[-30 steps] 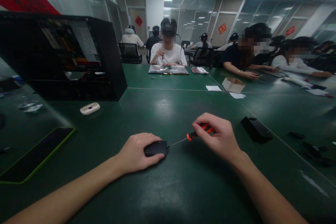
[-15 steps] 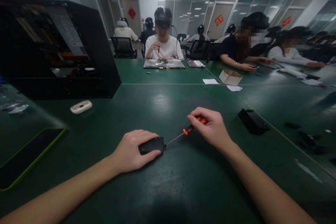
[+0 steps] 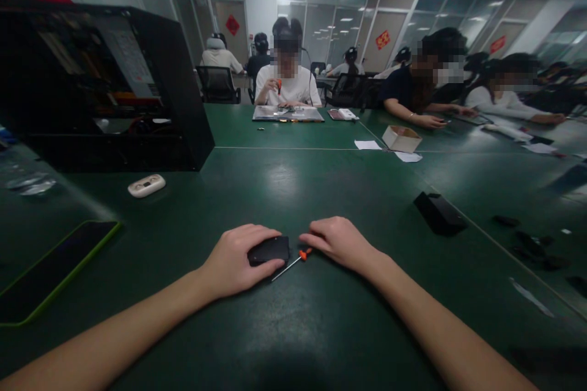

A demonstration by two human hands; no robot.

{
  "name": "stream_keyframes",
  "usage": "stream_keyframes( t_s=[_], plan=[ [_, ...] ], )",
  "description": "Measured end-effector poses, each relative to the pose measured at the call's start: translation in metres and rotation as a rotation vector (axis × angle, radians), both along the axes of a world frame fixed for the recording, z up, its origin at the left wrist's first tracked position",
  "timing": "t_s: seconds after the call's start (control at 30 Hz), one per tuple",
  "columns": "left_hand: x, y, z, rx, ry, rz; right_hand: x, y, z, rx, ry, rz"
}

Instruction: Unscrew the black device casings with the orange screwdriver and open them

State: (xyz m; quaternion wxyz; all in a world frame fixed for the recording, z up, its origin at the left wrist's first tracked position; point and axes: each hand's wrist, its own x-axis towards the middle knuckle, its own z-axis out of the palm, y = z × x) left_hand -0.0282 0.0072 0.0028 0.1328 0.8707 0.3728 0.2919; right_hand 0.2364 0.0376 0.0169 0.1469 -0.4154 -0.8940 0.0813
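My left hand [image 3: 236,261] is closed over a small flat black device [image 3: 269,249] and holds it down on the green table [image 3: 321,189]. My right hand [image 3: 338,242] sits just right of the device, fingers curled around an orange-handled screwdriver [image 3: 303,254]. Most of the handle is hidden under the palm. The thin shaft slants down and left, with its tip on the table just below the device's near edge.
A black open computer case [image 3: 105,85] stands at the far left, with a white oval gadget [image 3: 146,186] before it. A green-edged phone [image 3: 50,269] lies at the left. A black block [image 3: 439,212] and small dark parts [image 3: 527,238] lie at the right. Several people work across the table.
My right hand has moved left and down to the device with the screwdriver; the shaft now points down-left beneath the device instead of meeting its right end. My left hand has stayed on the device.
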Motion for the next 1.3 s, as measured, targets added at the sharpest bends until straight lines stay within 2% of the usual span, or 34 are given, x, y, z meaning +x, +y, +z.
stream_keyframes(
  t_s=[0.07, 0.17, 0.27, 0.37, 0.6, 0.93, 1.3],
  plan=[
    [-0.001, 0.000, 0.000, -0.001, 0.003, -0.010, -0.003, 0.000, -0.003, 0.017, -0.029, 0.013],
    [-0.001, 0.001, 0.000, -0.012, 0.008, -0.017, 0.005, 0.002, 0.004, 0.069, 0.077, 0.023],
    [-0.001, 0.001, 0.001, -0.023, 0.009, -0.023, 0.022, 0.006, 0.017, 0.149, 0.239, -0.054],
    [-0.001, 0.000, 0.002, -0.026, 0.004, -0.027, 0.034, 0.008, 0.025, 0.214, 0.288, -0.117],
    [-0.004, 0.000, 0.002, -0.045, 0.017, -0.034, 0.033, 0.009, 0.019, 0.228, 0.230, -0.101],
    [-0.005, -0.002, 0.004, -0.061, 0.020, -0.041, 0.034, 0.006, 0.028, 0.267, 0.219, -0.089],
    [-0.007, -0.002, 0.005, -0.057, 0.020, -0.041, 0.031, 0.008, 0.021, 0.336, 0.249, -0.040]
  ],
)
